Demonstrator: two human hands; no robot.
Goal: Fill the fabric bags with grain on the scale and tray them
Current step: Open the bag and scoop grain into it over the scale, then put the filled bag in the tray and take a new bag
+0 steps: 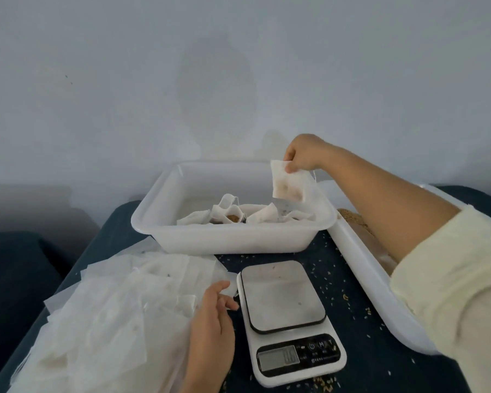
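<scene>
Two trays | right hand (301, 154) pinches filled bag (289, 182) over tray (233, 236) | left hand (213, 310) relaxed beside scale (287, 316)

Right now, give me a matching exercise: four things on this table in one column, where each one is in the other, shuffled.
Things:
1. filled fabric bag
2. digital scale
3. pile of empty bags
4. loose grain

Places:
A. in the tray on the right
B. under the left hand
C. pinched by the right hand over the white tray
D. nearest the camera, platform bare

Pairs: 1-C, 2-D, 3-B, 4-A
</scene>
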